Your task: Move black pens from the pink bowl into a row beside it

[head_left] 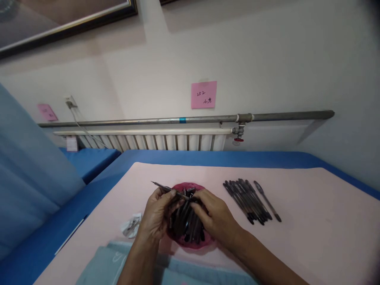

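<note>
Here's the pen [163,186], slim and dark, its body narrowing to a fine bare point that aims up and away to my left! My left hand [156,215] is clamped round the barrel, thumb on top, with the point sticking out past my fingers. Over on the other side, my right hand [215,213] pinches the pen's near end, thumb and fingertips together. So the pen slants between both hands, right above the red bowl [197,248] heaped with dark pen pieces [192,225].
</note>
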### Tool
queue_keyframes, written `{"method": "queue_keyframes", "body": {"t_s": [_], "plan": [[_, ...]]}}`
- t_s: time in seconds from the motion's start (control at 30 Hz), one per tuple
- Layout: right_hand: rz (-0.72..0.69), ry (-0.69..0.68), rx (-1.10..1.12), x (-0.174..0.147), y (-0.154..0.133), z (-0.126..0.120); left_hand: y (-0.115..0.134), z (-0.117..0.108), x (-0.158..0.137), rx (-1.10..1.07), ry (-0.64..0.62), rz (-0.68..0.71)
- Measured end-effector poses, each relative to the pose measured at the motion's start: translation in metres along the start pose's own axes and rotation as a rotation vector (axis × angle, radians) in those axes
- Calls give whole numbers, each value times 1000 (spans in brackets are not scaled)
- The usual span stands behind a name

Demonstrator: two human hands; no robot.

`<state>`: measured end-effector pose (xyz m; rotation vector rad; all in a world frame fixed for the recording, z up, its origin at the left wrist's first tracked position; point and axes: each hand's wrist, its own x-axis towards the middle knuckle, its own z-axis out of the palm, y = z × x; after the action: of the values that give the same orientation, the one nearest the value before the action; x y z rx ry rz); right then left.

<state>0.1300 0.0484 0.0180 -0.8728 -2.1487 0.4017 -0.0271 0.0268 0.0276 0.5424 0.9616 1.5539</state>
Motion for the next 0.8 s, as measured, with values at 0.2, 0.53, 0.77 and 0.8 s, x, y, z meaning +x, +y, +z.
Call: {"method": "queue_keyframes", "body": {"t_s": [0.2,0.53,0.77,0.8], "plan": [[-33,-2,-37,0,2,0,0,0,-1,21,-12,11],[-39,-48,-49,-1,3,2,-1,0,-2,69,-19,12],[28,-61,7,1,0,1,0,-1,-2,173,-33,26],[35,-60,9,1,-2,1,-1,0,-3,198,-48,33]]}}
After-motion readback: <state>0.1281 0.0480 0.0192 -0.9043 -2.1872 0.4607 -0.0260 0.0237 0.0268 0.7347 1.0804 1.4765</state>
